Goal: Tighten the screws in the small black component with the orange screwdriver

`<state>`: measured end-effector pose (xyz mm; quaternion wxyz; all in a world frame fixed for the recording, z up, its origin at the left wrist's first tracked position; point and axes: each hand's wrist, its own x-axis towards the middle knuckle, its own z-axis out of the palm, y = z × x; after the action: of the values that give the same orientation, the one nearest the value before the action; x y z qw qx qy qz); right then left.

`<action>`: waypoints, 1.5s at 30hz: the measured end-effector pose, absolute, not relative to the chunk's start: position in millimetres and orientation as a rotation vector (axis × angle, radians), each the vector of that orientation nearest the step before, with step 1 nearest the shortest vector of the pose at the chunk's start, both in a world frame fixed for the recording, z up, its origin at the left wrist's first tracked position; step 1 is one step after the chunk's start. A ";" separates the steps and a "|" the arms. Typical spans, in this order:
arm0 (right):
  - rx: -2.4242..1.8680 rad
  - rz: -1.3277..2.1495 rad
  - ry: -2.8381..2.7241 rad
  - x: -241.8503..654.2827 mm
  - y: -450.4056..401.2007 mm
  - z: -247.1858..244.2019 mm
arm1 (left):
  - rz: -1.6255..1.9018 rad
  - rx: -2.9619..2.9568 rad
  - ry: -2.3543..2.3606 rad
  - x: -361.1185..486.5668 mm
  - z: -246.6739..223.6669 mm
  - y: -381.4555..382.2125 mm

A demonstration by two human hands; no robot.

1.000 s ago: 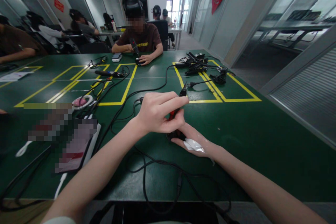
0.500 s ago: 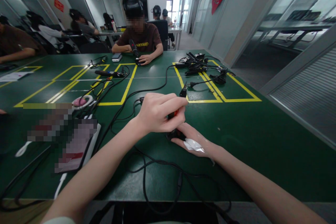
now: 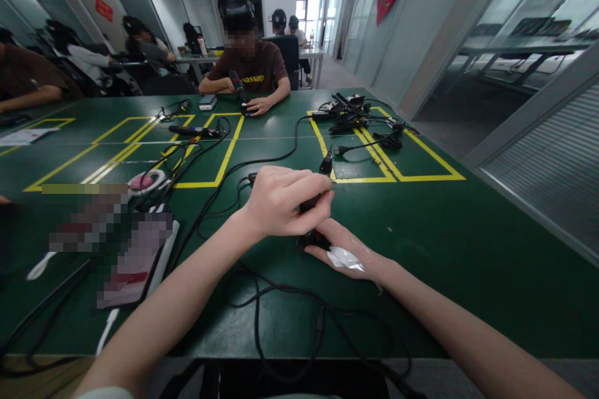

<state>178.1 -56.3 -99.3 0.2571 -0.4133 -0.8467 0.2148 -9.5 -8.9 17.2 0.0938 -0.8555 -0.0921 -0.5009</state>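
Note:
My left hand is closed, its thumb and fingers wrapped round a small dark tool handle; its ends are hidden by the fingers. Just below and to the right, my right hand lies low over the table with white tape on it. Its thumb and fingers close about a black piece directly under the left hand. Whether handle and piece are joined I cannot tell. Beyond the left fingertips lies a black tapered piece with a thin tip.
A pile of black corded devices lies at the back right. Phones and white cables lie at left; black cables loop in front of me. A co-worker across the green table holds a black tool. Yellow tape marks rectangles.
An orange part of the handle that showed between my left fingers now shows dark instead, and those fingertips have shifted slightly. My right hand stays in place.

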 end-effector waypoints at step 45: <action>-1.115 0.559 -2.307 178.1 -56.2 -100.8 | -1.492 -2.511 -0.288 -9.9 15.9 -6.9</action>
<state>178.1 -56.2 -100.8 0.2567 -0.4111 -0.8501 0.2061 -9.9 -6.9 15.9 0.1030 -0.8510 -0.0976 -0.5056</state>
